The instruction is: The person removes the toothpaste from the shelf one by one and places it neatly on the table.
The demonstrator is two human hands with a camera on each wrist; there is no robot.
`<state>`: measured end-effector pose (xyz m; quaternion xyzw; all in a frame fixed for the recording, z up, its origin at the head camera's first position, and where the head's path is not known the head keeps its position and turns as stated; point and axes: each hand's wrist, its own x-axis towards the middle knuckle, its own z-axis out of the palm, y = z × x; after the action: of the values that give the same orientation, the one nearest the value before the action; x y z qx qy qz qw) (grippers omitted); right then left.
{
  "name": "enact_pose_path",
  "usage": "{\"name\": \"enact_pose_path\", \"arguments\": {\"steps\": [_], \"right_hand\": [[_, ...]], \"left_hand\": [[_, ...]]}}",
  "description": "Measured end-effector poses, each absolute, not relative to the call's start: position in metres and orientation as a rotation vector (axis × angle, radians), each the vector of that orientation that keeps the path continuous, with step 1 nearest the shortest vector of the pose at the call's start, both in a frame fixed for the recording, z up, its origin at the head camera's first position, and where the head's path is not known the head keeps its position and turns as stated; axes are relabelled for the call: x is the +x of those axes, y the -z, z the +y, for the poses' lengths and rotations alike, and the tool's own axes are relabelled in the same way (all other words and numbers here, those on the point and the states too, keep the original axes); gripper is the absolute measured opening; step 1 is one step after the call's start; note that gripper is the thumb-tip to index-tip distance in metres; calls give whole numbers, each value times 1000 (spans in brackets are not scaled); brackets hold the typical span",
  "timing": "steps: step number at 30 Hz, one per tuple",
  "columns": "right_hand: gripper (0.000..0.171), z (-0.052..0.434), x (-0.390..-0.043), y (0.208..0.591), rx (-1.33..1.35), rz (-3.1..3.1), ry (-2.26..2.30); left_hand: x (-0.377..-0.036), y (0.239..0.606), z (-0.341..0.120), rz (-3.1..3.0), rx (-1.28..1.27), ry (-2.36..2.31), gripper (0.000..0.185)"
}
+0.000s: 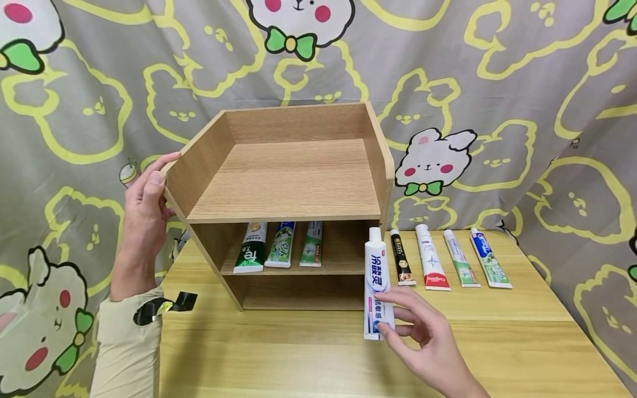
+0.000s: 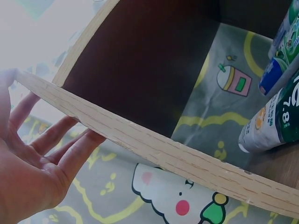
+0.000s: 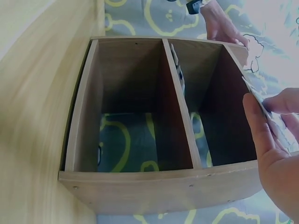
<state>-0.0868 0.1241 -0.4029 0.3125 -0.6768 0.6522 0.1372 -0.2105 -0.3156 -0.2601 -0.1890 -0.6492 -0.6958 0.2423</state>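
A white toothpaste tube point(image 1: 376, 287) with blue lettering is pinched near its lower end between the thumb and fingers of my right hand point(image 1: 423, 331). It stands cap upward in front of the right side of the wooden shelf point(image 1: 283, 177). In the right wrist view the tube point(image 3: 261, 105) shows edge-on beside the shelf's compartments. My left hand point(image 1: 146, 204) grips the shelf's left side panel near its upper front edge. From the left wrist view, its fingers point(image 2: 74, 149) lie against the panel's outer face. Three toothpaste tubes lie on the middle board, including a green-and-white tube point(image 1: 251, 247) at the left.
Right of the shelf, several more tubes lie in a row on the wooden table point(image 1: 298, 359), among them a black tube point(image 1: 402, 257) and a red-and-white tube point(image 1: 432, 257). A patterned grey curtain point(image 1: 423, 55) hangs behind. The shelf's lower compartment point(image 1: 303, 292) opens toward me.
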Motion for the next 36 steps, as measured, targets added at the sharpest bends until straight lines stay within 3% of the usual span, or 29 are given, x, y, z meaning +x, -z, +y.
{"name": "enact_pose_path", "arguments": {"steps": [12,36], "right_hand": [[54,143,-85,412,908,-1948,-1846],[54,180,-84,434,616,-2204,-1761]], "left_hand": [[-210,261,-318,-1791,-522,1886,45],[-213,260,-317,-1759,-532,1929,45]]}}
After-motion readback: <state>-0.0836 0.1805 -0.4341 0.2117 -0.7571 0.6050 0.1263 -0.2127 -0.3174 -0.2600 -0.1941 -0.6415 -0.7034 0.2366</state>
